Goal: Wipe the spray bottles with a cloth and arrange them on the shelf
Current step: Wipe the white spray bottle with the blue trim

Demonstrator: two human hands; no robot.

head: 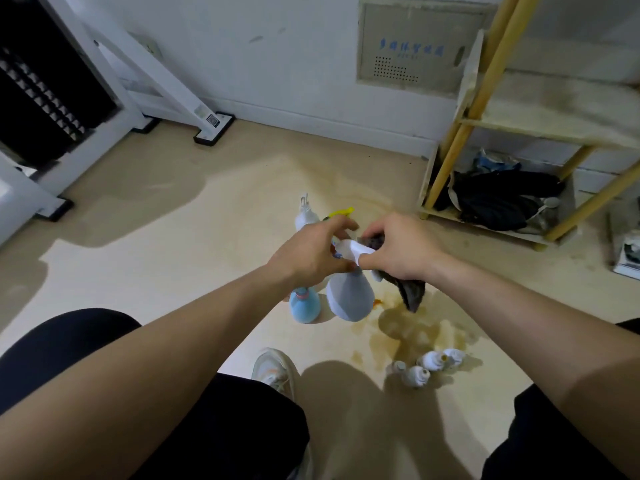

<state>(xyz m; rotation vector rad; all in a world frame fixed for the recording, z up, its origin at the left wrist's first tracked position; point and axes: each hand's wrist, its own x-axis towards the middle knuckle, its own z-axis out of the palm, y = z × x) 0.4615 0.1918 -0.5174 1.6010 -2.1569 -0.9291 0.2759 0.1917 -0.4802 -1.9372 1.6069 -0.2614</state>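
My left hand (311, 254) grips the top of a pale grey spray bottle (349, 299) held above the floor, its round body hanging down. My right hand (398, 251) holds a dark cloth (410, 292) against the bottle's white head (353, 251), and the cloth's loose end dangles below. A light blue bottle (304, 308) stands on the floor just left of the held one. Behind my hands stand a white bottle (305, 214) and one with a yellow trigger (341, 213), partly hidden. The wooden shelf (540, 131) stands at the right against the wall.
Several small white bottles (427, 367) lie on the floor near my right knee, beside a brownish stain (408, 336). Dark bags (498, 199) fill the shelf's bottom level. White frame legs (211, 128) stand at the left. My shoe (275, 368) is below the bottles.
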